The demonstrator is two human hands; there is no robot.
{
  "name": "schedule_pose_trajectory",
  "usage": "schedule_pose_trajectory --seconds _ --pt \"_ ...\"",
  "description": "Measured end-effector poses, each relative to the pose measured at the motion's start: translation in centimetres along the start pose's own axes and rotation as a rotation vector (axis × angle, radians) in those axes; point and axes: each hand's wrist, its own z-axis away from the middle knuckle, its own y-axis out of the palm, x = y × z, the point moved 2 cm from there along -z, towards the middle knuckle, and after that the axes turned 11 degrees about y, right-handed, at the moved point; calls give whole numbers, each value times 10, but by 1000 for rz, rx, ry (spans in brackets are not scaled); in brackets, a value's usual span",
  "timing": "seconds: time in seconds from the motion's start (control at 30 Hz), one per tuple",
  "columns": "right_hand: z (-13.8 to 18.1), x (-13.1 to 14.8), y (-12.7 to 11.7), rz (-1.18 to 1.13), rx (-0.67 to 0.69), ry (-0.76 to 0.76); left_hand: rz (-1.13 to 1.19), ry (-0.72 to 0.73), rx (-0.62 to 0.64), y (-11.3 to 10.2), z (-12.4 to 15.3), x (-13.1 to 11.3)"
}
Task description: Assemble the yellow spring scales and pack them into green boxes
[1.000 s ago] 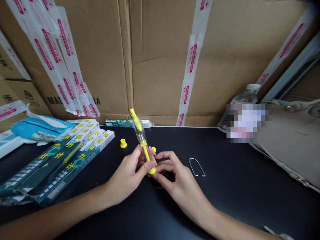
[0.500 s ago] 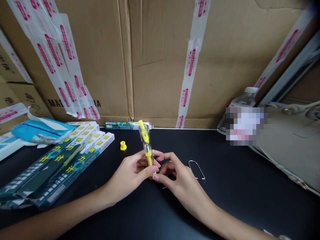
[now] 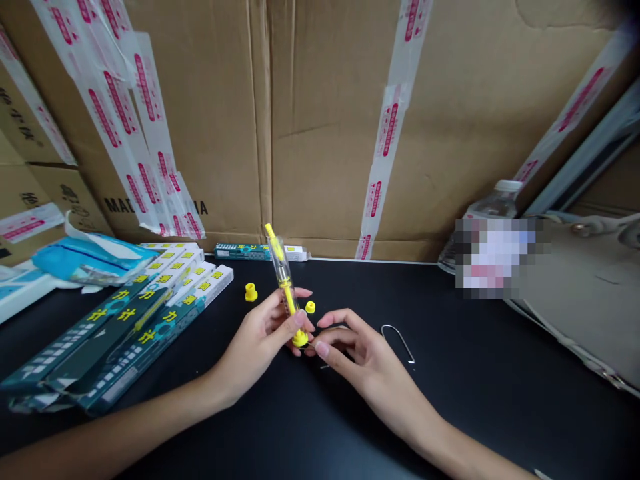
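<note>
Head view. Nearest me, both forearms reach in over the black tabletop (image 3: 475,400). Left hand (image 3: 263,337) grips the clear yellow-tipped tube (image 3: 285,283) by its lower part, thumb across the barrel. The tube stands nearly upright and tilts slightly left, with its yellow base low over the table. Right hand (image 3: 353,350) has its fingers curled, thumb and forefinger drawn together just beside that base; I cannot tell whether they pinch anything. Bent wire hook (image 3: 399,339) lies just right of it. Yellow cap (image 3: 251,292) and smaller yellow piece (image 3: 310,307) sit behind the hands. Teal boxes (image 3: 125,327) fan out at left. Taped cardboard cartons (image 3: 325,133) close the back.
</note>
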Motion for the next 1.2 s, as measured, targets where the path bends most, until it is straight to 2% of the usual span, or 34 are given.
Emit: schedule_pose_trajectory --seconds 0.23,0.4,0.5,0.8,0.93,1.0,1.1,1.2 --pt "-1 3 -1 54 -13 49 9 41 -2 -2 1 4" --pt "0 1 0 239 -16 -37 -27 97 45 -2 2 6" --pt "0 2 -2 349 -76 -104 -30 127 36 -3 2 5" --pt "-6 1 -18 476 -287 -243 -64 161 11 -6 3 5" --pt "-8 2 -16 661 -385 -349 -37 132 25 -7 10 2" --pt "-8 3 -11 787 -376 -440 1 83 2 -8 14 -1" --pt "-9 5 -1 941 -278 -587 50 55 -63 -11 19 -4" --pt "-18 8 9 998 -260 -621 51 70 -143 -15 23 -6"
